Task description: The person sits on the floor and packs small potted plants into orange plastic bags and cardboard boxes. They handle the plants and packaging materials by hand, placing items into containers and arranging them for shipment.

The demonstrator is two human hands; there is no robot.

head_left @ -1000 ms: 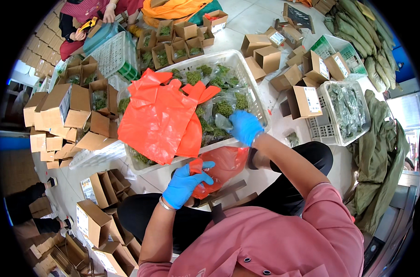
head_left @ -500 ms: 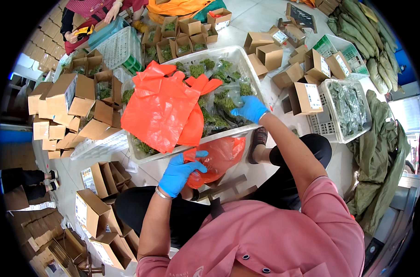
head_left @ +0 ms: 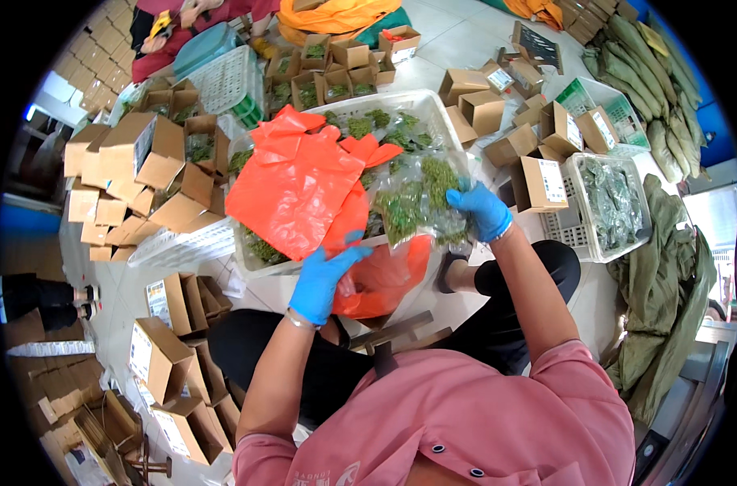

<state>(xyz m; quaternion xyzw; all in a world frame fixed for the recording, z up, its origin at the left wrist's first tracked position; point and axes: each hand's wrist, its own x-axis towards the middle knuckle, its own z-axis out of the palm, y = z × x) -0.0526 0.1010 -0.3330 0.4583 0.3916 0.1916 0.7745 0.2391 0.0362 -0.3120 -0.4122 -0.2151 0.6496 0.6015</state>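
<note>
My left hand (head_left: 324, 279), in a blue glove, holds a loose red plastic bag (head_left: 397, 275) below the tray's near edge; its fingertips are motion-blurred. My blue-gloved right hand (head_left: 482, 211) grips a clear packet of green sprigs (head_left: 405, 206), lifted at the right of the white perforated tray (head_left: 421, 105). Other green packets (head_left: 360, 125) lie inside that tray, partly covered by a pile of flat red bags (head_left: 291, 186).
Open cardboard boxes stand left (head_left: 162, 162), lower left (head_left: 162, 356) and upper right (head_left: 538, 182). A white crate of packets (head_left: 649, 219) and green sacking (head_left: 660, 283) lie right. A co-worker's hands (head_left: 194, 12) show at top left; another person's legs (head_left: 44, 300) at far left.
My right hand has pulled a sprig packet up and toward me from among the others. My left hand has risen toward the tray's edge, with the red bag beneath it.
</note>
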